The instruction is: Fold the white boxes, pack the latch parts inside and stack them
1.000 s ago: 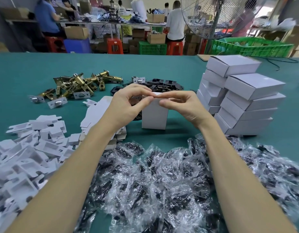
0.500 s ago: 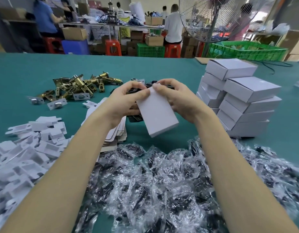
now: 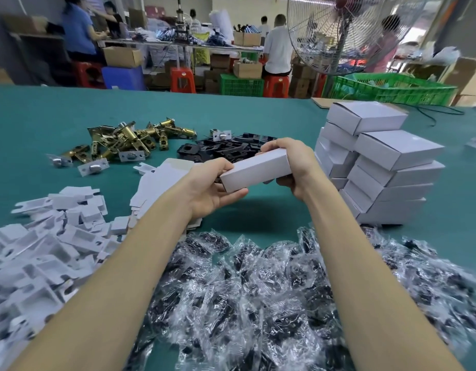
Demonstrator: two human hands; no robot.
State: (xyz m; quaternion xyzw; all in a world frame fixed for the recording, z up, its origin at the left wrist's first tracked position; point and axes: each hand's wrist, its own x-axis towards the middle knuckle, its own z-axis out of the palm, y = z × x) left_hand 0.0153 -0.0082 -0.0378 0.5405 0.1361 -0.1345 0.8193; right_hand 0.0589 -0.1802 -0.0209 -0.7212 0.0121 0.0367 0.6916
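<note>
Behind, teal table [image 3: 258, 113] meets busy workshop.

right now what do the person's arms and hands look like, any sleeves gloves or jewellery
Both forearms are bare up to the frame's bottom edge: no sleeves in view. The left hand and right hand wear no gloves. No rings, watch, bracelets, tape or markings show on the sides facing the camera.

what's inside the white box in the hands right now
Cannot be seen: the white box looks closed, its cardboard walls covering any contents. The left hand grips its near end, the right hand its far end, hiding both end flaps.
</note>
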